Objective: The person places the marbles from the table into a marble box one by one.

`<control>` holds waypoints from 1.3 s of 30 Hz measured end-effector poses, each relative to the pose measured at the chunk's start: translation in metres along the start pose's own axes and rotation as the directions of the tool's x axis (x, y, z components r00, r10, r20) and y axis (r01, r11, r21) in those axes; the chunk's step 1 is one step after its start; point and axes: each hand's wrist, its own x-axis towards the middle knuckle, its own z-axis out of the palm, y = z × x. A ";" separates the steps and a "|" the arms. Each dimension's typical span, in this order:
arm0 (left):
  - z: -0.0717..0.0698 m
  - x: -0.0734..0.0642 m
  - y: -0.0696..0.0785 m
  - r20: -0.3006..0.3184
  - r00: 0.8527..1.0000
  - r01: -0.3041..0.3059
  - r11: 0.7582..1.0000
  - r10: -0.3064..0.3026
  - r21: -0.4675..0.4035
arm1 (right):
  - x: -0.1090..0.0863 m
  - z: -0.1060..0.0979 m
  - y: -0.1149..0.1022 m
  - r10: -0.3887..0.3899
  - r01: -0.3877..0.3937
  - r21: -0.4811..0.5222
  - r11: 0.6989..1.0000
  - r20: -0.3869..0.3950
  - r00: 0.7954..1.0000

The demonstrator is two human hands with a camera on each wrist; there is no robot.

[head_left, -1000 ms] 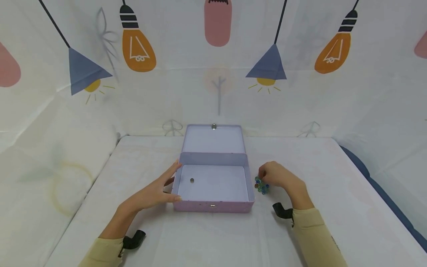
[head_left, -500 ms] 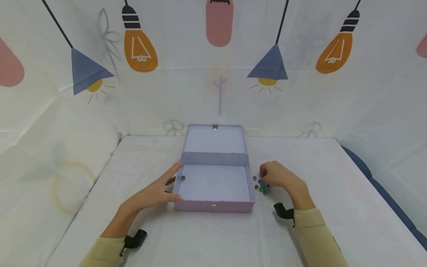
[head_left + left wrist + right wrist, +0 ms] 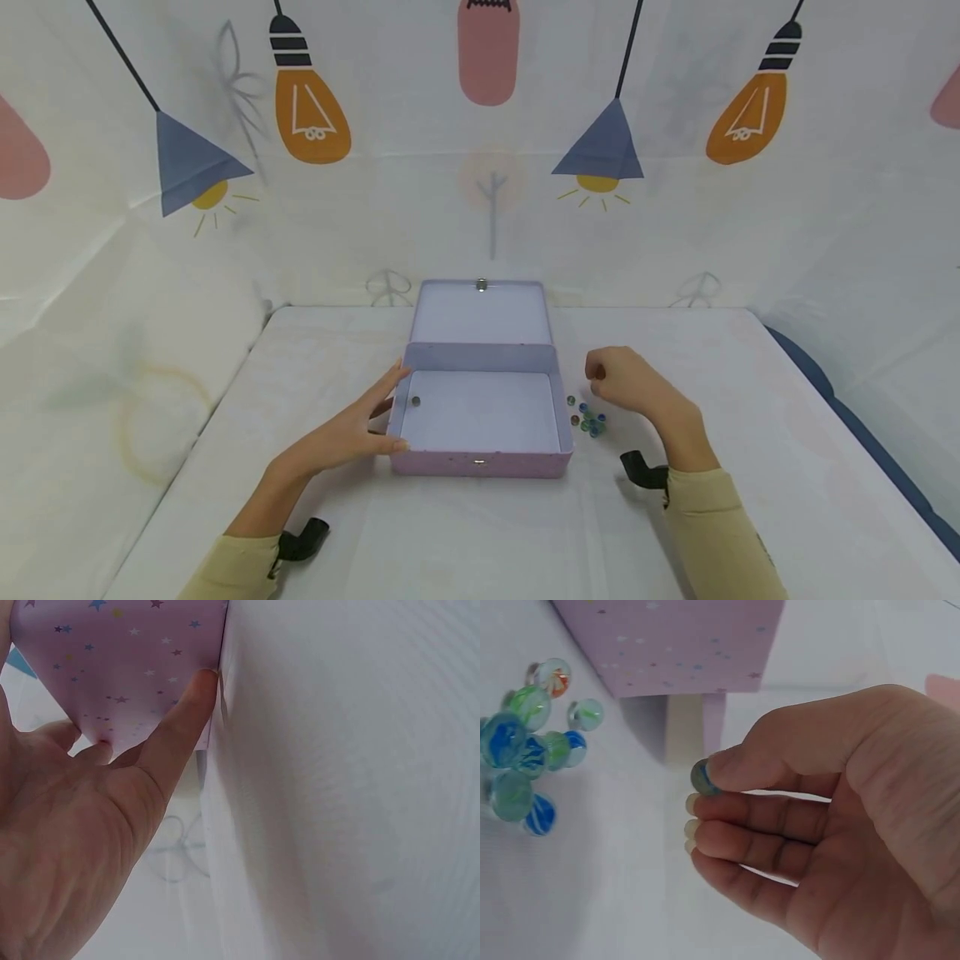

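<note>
An open lilac tin box (image 3: 480, 465) with stars on its sides stands on the table, lid tilted back. Inside it, near the left wall, lies one marble (image 3: 416, 402). My left hand (image 3: 330, 437) rests against the box's left side, its fingers spread and touching the starry wall (image 3: 127, 667). To the right of the box, my right hand (image 3: 633, 383) is raised just behind a loose group of glass marbles (image 3: 592, 423). Between thumb and index fingertip it pinches a bluish-green marble (image 3: 701, 777). In the right wrist view, several swirled marbles (image 3: 529, 754) lie apart from the fingers.
The white-covered table (image 3: 480, 542) has its far edge close to a printed curtain (image 3: 495, 225). The raised lid (image 3: 482, 312) stands at the back of the box. Black wrist mounts (image 3: 303, 540) stick out from both sleeves.
The marble inside the box has rolled left toward the wall. My right hand has lifted up and away from the group with a marble; the group has spread slightly. My left hand stays in place.
</note>
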 end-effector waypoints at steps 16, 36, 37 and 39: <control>-0.003 0.000 -0.003 0.002 1.000 -0.020 1.000 0.020 -0.003 | -0.003 -0.007 -0.028 -0.233 0.238 -0.019 0.971 -0.300 0.925; 0.000 0.002 -0.005 0.003 0.999 -0.036 0.999 0.036 -0.001 | 0.004 0.016 -0.056 -0.352 0.339 -0.093 0.936 -0.275 0.895; 0.000 0.002 -0.005 0.003 0.999 -0.036 0.999 0.036 0.000 | 0.004 0.018 -0.058 -0.351 0.340 -0.087 0.936 -0.267 0.898; -0.001 0.001 -0.006 0.004 0.999 -0.036 0.999 0.036 -0.003 | 0.005 0.021 -0.061 -0.361 0.350 -0.088 0.933 -0.255 0.897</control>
